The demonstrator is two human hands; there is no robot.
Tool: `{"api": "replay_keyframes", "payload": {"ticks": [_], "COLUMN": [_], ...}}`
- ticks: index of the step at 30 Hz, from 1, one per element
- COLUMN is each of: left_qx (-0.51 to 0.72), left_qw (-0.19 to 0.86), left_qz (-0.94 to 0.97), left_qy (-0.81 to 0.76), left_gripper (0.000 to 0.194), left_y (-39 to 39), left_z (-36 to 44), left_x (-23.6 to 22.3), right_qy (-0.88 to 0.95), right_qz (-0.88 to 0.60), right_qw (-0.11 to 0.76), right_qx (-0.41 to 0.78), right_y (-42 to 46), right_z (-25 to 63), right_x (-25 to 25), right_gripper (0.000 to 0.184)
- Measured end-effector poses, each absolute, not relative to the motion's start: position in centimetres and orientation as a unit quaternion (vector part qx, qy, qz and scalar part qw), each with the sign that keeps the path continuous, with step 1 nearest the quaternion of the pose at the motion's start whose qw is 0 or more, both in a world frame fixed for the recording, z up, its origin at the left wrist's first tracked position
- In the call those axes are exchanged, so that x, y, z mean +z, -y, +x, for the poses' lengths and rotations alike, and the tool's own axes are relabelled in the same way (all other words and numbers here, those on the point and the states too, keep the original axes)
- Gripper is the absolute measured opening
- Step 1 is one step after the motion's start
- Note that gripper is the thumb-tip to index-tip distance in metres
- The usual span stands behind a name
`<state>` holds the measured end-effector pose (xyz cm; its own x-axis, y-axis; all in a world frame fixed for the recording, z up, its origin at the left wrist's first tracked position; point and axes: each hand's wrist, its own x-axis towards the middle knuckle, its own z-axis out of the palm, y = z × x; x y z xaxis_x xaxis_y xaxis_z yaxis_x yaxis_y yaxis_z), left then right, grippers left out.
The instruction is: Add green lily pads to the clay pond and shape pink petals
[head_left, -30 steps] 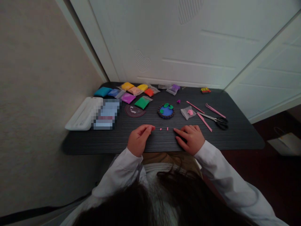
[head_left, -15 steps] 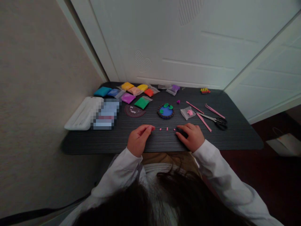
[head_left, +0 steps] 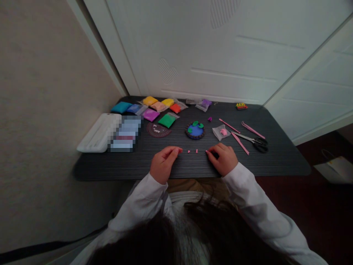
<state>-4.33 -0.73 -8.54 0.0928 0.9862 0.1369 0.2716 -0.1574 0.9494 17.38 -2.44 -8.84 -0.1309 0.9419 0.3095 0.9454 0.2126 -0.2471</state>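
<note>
My left hand [head_left: 162, 163] rests over the front of the table, thumb and fingers pinched together, with a bit of pink clay [head_left: 181, 150] showing at the fingertips. To its right lie two tiny pink clay pieces [head_left: 196, 151], apart from each other. My right hand [head_left: 224, 158] pinches another small pink clay piece [head_left: 206, 151] between thumb and finger at the table surface. Beyond the hands sits a round blue clay pond [head_left: 195, 131] with a brown rim and green leaves. A clear bag [head_left: 221, 132] right of the pond has a pink clay lump on it.
Scissors [head_left: 255, 141], a pink clay knife [head_left: 239, 142], a thin pink tool [head_left: 229, 125] and pink tweezers [head_left: 253, 129] lie at right. Several colored clay packets [head_left: 151, 115] fill the back left, near a protractor [head_left: 158, 130], a pixelated flat item [head_left: 125, 134] and a white tray [head_left: 99, 133].
My right hand has closed from a spread thumb and finger onto the rightmost pink clay piece. My left hand stays pinched in place.
</note>
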Motion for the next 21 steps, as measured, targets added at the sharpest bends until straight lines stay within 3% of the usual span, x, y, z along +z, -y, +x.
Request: {"api": "replay_keyframes", "payload": {"ticks": [11,21], "left_qx": [0.445,0.442], "left_qw": [0.405,0.403], "left_qz": [0.619,0.623], "left_qy": [-0.504,-0.503], "left_gripper": [0.023,0.023], "left_y": [0.7,0.7], "left_z": [-4.3,-4.4], "left_x": [-8.5,-8.5], "right_qy": [0.760,0.808], "right_qz": [-0.617,-0.571], "right_qw": [0.200,0.132], "right_qx": [0.028,-0.059], "right_y": [2.6,4.2], "right_z": [17.8,18.6], "right_x": [-8.7,-8.2], "right_gripper": [0.021,0.043]}}
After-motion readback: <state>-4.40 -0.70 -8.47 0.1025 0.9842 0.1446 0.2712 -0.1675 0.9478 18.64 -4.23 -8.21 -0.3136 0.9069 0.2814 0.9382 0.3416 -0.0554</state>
